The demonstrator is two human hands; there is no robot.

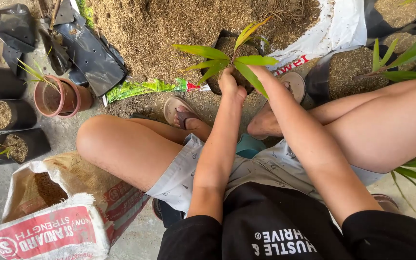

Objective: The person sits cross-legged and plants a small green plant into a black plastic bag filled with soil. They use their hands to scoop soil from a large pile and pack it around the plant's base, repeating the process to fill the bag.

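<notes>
Head view. Seedling (227, 55), green and yellow-tipped, in black grow bag (220, 41) set at the edge of the husk heap (160, 29), just beyond the feet. Stem near upright, leaves fanning outward. Left hand (229, 84) clenched around the stem base, apparently steadying it. Right hand (256, 72) behind leaves; grip cannot be told. Terracotta pot (61, 98), filled bags (6, 115) and open sack (49, 216) lie left.
</notes>
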